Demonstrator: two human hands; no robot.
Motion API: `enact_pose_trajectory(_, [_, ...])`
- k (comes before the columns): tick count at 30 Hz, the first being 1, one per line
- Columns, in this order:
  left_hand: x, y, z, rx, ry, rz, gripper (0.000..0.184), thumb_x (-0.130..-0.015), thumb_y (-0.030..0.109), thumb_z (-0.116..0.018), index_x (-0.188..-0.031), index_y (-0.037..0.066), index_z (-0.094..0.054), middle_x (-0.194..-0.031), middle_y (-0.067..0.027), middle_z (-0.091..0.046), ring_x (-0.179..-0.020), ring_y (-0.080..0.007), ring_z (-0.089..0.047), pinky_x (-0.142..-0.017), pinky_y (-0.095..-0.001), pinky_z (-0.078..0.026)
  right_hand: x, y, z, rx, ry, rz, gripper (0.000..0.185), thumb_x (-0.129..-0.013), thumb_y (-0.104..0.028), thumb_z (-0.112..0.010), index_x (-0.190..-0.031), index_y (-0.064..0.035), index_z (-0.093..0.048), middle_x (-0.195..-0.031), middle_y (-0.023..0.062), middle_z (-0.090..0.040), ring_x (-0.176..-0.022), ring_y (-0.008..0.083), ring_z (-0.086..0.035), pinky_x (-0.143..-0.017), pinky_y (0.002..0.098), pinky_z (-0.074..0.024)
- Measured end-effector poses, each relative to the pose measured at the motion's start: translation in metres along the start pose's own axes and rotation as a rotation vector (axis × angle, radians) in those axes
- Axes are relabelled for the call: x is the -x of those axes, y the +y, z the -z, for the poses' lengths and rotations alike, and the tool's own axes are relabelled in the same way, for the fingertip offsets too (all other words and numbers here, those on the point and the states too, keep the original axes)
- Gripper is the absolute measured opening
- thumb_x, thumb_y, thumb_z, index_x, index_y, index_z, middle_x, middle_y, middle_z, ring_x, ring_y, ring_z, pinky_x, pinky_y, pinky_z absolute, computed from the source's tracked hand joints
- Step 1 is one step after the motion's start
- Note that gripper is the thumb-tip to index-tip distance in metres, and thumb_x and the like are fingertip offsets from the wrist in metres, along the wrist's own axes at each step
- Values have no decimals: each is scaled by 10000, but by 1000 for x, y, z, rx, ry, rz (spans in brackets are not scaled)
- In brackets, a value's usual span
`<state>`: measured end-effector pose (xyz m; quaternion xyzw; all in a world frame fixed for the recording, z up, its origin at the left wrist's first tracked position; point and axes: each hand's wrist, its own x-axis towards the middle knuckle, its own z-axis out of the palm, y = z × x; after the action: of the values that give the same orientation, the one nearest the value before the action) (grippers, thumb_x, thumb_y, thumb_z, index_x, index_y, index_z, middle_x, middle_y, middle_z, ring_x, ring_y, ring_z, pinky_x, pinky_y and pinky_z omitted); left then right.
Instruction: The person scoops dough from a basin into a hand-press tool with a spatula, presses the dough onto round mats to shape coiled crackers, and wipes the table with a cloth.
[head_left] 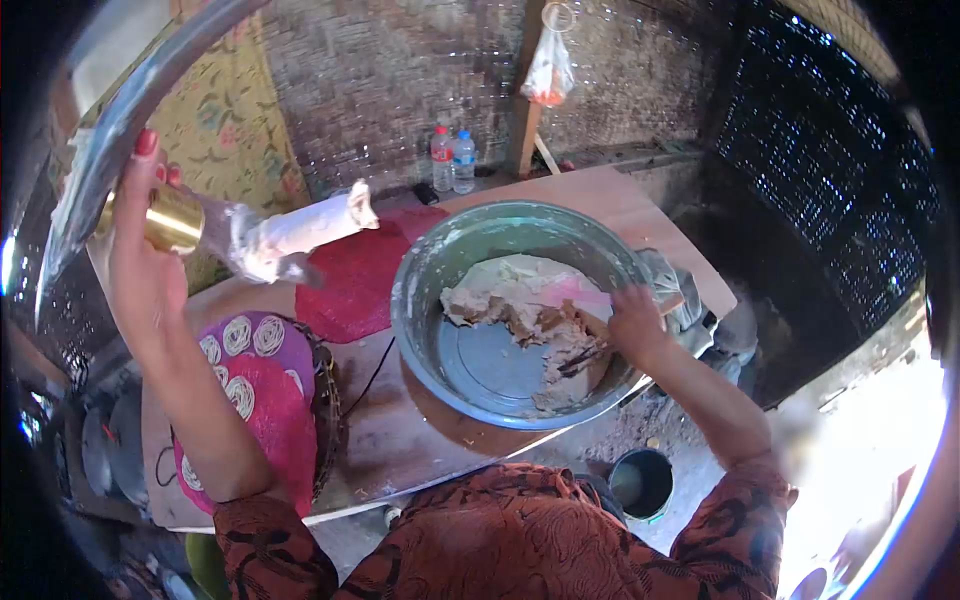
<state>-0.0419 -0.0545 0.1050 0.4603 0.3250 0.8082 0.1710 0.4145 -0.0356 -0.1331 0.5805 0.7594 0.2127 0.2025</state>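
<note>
L grip, up at far left, wraps a brass-coloured cylinder, held clear of the bench; a tube smeared w/ pale dough sticks out of it to the right, tilted slightly up. R grip, blurred, looks pinched on the end of a pink scraper, just inside the right side of the big basin. Scraper lies against the dough, a broken mass at the basin's far & right sides; bare floor of the basin shows near left. Basin stands on the bench.

Left of basin: red mat on far side; nearer, a round tray w/ purple mat, pink mat partly over it, & several pale coiled rounds. Far behind: 2 bottles, 1 red cap, 1 blue. Bucket on the ground, near right.
</note>
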Motion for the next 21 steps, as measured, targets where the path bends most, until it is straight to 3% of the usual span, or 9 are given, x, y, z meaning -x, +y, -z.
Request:
enact_pose_trajectory(1, [-3, -4, -3, 6, -19, -5, 271, -889, 166, -626, -1089, -13, -590, -987, -62, -600, -904, -145, -549, -817, -299, -433, -6, 0, -5, 81, -47, 61, 272, -770, -322, -636, -950, -141, -731, -1183, 54, -542, -1173, 248, -421, -975, 414, -293])
enact_pose_trajectory(3, [-10, -19, 0, -71, -142, -170, 330, -858, 186, -681, -1119, -10, -628, -1065, -82, -644, -960, -148, -605, -812, -292, -468, -1, 4, 4, 90, 58, 135, 232, -774, -252, -621, -947, -141, -728, -1064, 62, -621, -1091, 252, -529, -925, 434, -354])
enact_pose_trajectory(5, [-11, -21, 4, -125, -85, -207, 332, -866, 179, -664, -1120, -31, -629, -1140, -108, -629, -1012, -159, -601, -827, -296, -475, 10, 14, 25, 21, 43, 306, 150, -742, -164, -585, -703, -113, -720, -792, 88, -656, -870, 259, -634, -749, 464, -471])
enact_pose_trajectory(6, [-12, -18, 13, -142, -74, -171, 321, -863, 154, -664, -1117, -38, -627, -1119, -128, -632, -960, -173, -615, -834, -294, -480, 23, 24, 54, -108, 15, 292, 154, -776, -153, -571, -809, -94, -710, -672, 68, -658, -693, 253, -662, -618, 420, -502])
enact_pose_trajectory(9, [-14, -14, 38, -243, 67, -40, 330, -866, 141, -655, -1127, -57, -616, -1125, -161, -624, -926, -193, -623, -853, -300, -482, 37, 45, 109, -218, -3, 175, 195, -812, -140, -555, -957, -82, -673, -733, 99, -674, -689, 267, -664, -579, 395, -509])
enact_pose_trajectory(11, [-16, -19, 60, -265, -6, -8, 336, -859, 107, -653, -1140, -70, -602, -1119, -158, -624, -963, -201, -617, -847, -306, -490, 21, 40, 79, -212, 14, 179, 159, -797, -139, -572, -899, -81, -679, -770, 100, -684, -713, 247, -677, -589, 371, -519])
enact_pose_trajectory(16, [-2, -51, 86, -525, -174, -366, 450, -799, -7, -683, -1210, -85, -517, -1146, -153, -599, -1049, -231, -587, -896, -357, -491, -7, 17, 17, -190, -88, 217, 120, -780, -134, -583, -797, -75, -686, -802, 109, -691, -740, 251, -690, -618, 378, -538])
enact_pose_trajectory(19, [0, -59, 90, -797, -245, -580, 558, -739, -56, -734, -1234, -89, -477, -1208, -164, -568, -1077, -246, -568, -937, -377, -470, -2, 17, 22, -434, -138, 233, 130, -768, -131, -587, -788, -56, -690, -810, 134, -687, -757, 277, -687, -637, 415, -539])
enact_pose_trajectory(21, [4, -56, 74, -1098, -374, -856, 680, -702, 118, -790, -1264, -61, -450, -1252, -192, -525, -1139, -310, -528, -979, -398, -438, 3, 20, 40, -450, -320, 337, 196, -778, -100, -551, -937, -57, -657, -850, 161, -672, -791, 341, -674, -668, 467, -538])
